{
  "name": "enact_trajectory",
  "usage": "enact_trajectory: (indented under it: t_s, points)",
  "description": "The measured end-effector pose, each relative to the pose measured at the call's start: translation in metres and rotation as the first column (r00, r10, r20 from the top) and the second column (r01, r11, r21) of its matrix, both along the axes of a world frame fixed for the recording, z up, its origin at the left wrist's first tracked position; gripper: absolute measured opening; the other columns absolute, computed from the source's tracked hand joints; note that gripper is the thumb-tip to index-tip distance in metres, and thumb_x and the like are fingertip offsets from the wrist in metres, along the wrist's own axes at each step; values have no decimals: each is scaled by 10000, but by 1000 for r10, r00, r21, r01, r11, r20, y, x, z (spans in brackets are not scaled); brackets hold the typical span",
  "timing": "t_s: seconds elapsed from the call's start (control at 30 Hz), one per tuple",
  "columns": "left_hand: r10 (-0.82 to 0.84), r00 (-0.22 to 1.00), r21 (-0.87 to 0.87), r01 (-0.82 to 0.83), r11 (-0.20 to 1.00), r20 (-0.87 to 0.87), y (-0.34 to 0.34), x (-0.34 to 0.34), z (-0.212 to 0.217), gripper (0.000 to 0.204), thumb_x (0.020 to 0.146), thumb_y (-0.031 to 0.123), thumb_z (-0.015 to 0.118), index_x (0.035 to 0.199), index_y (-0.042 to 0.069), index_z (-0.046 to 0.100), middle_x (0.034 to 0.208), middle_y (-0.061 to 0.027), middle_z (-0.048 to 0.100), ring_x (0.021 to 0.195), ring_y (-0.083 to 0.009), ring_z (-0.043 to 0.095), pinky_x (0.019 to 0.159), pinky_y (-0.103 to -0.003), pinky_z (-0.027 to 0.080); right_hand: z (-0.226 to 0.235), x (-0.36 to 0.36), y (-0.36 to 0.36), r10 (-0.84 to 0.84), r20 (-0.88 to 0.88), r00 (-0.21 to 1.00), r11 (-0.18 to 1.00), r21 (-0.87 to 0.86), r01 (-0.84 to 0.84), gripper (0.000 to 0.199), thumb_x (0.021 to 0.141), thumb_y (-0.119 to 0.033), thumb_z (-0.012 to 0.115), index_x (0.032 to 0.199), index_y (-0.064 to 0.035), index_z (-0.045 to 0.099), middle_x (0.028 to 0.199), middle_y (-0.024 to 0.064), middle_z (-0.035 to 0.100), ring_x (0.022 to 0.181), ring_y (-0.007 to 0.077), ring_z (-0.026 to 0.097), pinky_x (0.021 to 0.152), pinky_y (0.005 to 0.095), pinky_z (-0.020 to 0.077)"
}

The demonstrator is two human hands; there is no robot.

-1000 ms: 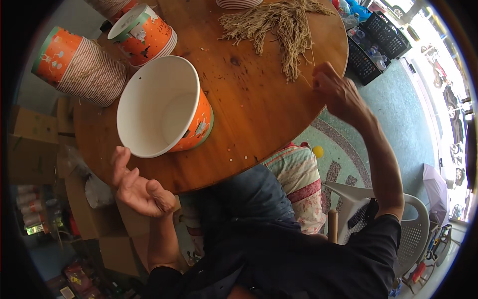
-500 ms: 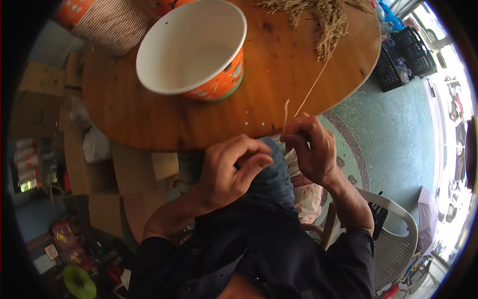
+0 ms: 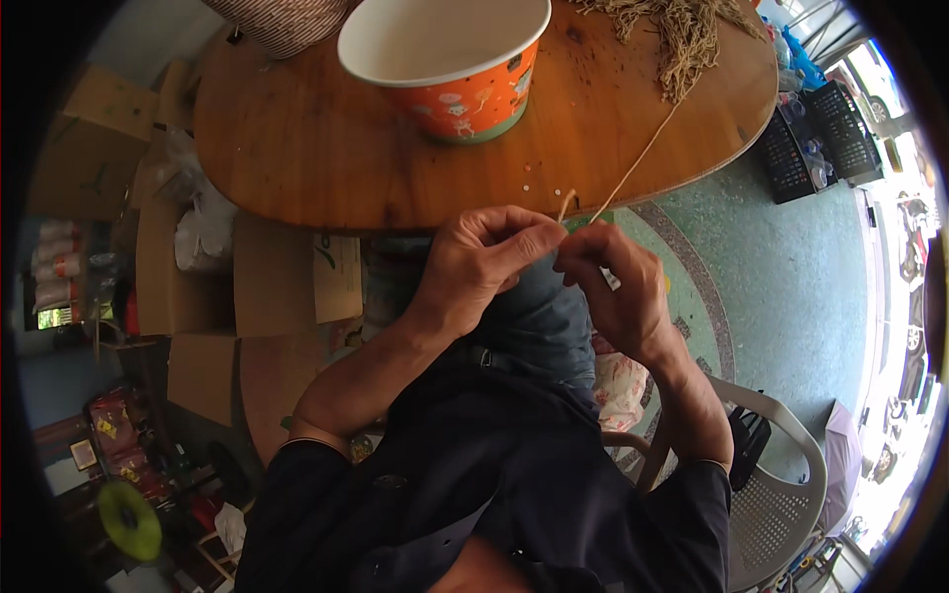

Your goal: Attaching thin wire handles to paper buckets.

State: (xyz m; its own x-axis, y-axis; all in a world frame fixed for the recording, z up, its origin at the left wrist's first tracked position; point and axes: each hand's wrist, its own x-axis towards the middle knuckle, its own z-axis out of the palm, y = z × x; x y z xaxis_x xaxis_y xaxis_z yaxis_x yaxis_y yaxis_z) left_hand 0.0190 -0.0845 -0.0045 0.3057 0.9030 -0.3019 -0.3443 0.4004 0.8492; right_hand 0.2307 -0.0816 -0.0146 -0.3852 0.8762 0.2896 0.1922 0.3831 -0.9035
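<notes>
One thin tan twine strand (image 3: pixel 641 153) ran straight from a loose bundle of tan cords (image 3: pixel 687 49) on the round-edged brown wooden table (image 3: pixel 297 148) to the right hand (image 3: pixel 630 292), whose curled fingers gripped it. Its short end stood up just above the left hand (image 3: pixel 476 265), thumb and forefinger pinched at its base. Fingertips of both hands: near each other, beside the table's near edge. Also on the table: one upright orange paper bucket (image 3: pixel 465 104), white inside, green-banded at the base.
</notes>
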Motion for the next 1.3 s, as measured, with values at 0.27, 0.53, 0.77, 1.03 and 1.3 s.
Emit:
enact_trajectory:
  t_s: [0.27,0.53,0.77,1.03,1.3]
  points:
    - [240,940,438,-114,892,-242,-17,22,-5,164,972,146,762,1015,-12,759,798,-4,712,692,-32,606,583,-220,466,16,-13,-10,-146,-339,929,890,-454,-26,327,1005,-188,720,1242,35,696,970,42,722,761,92,671,642,240,550]
    - [363,855,610,-70,789,-371,-35,29,4,120,957,125,767,970,7,759,813,-19,703,680,-40,598,593,-226,470,17,-10,-23,-154,-422,893,910,-413,-39,222,985,-168,743,1133,-5,766,881,24,740,716,61,644,608,223,531]
    - [974,189,908,417,35,-124,38,-11,61,427,796,132,865,1168,57,669,1216,-125,654,1055,-317,642,835,-442,534,20,4,-25,-219,-540,812,936,-350,20,230,992,-166,733,1145,5,758,882,53,753,700,94,675,629,245,563]
    - [803,371,857,415,307,-467,41,-40,87,229,930,150,753,1086,-12,713,876,-183,732,793,-262,743,732,-358,573,15,-2,-36,-118,-469,876,930,-360,-67,248,1004,-124,708,1174,55,726,970,99,754,800,146,715,720,282,601]
    - [395,655,720,343,604,-643,-119,-61,102,231,934,66,666,1130,-44,715,888,-118,741,878,-165,733,777,-308,564,48,0,-77,30,-527,849,999,31,-16,74,965,61,664,1017,63,716,1075,188,727,817,172,709,707,263,595]
